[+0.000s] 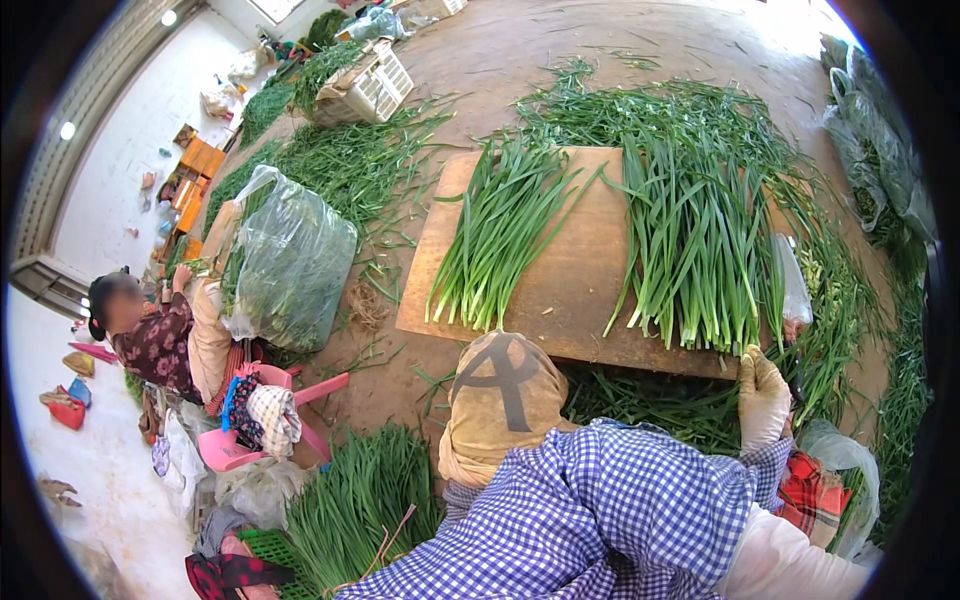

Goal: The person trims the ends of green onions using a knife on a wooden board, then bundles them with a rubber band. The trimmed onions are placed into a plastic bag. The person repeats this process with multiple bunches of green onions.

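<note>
On a worn wooden board (575,270) lie two bunches of long green leaves with pale stem ends, like garlic chives: a smaller bunch (505,225) on the left and a wider bunch (695,250) on the right. My right hand (762,388), in a pale glove, is at the board's front right corner, just below the wider bunch's stem ends. Its fingers are pressed together; what they hold, if anything, is hidden. Beside it lies a long whitish object (792,285) that I cannot make out. My left hand does not show. A tan cloth-covered form (503,400) blocks the board's front edge.
Loose leaves (660,105) spread behind the board. At left, a person (155,335) sits by a filled clear bag (295,260) and a pink stool (235,445). A leafy bundle (360,490) stands near my left side. Farther off is a white crate (370,85); bags (870,130) line the right.
</note>
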The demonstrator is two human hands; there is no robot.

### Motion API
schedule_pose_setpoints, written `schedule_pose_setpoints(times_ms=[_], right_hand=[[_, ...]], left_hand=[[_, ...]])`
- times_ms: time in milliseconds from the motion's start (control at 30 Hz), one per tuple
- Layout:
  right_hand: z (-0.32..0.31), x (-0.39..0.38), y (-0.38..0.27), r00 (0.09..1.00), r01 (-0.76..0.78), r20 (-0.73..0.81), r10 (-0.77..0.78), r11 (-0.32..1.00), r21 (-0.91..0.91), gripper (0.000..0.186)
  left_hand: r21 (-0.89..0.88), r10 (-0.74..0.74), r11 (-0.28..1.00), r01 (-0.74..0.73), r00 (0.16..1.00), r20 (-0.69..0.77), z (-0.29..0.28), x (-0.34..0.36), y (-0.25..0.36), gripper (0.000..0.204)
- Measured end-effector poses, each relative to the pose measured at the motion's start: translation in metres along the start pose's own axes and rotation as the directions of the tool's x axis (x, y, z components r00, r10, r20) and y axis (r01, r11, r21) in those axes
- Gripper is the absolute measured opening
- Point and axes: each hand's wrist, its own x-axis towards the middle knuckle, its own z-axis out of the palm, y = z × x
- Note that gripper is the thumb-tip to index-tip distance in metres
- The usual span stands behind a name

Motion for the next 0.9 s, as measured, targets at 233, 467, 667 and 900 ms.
schedule_pose_setpoints(times_ms=[233, 467, 667, 900], right_hand=[[0.003, 0.000, 0.006, 0.998, 0.051, -0.026, -0.050, 0.998, 0.043, 0.026], [0.031, 0.001, -0.014, 0.993, 0.122, -0.031, -0.118, 0.961, 0.250, 0.018], [0.066, 0.007, -0.095, 0.975, 0.171, 0.186, -0.117, 0.937, -0.305, 0.044], [0.130, 0.074, -0.051, 0.876, -0.103, 0.366, 0.315, 0.862, -0.496, 0.039]], left_hand=[[-0.013, 0.009, 1.000, -0.009, 1.000, -0.023, -0.005, -0.005, 0.010, 0.028], [0.145, -0.074, 0.981, 0.130, 0.939, -0.336, -0.055, -0.017, 0.030, 0.030], [0.375, 0.336, 0.103, 0.921, 0.323, -0.885, -0.227, -0.131, 0.053, 0.045], [0.228, -0.067, 0.053, 0.972, 0.231, -0.971, -0.280, -0.165, 0.004, 0.072]])
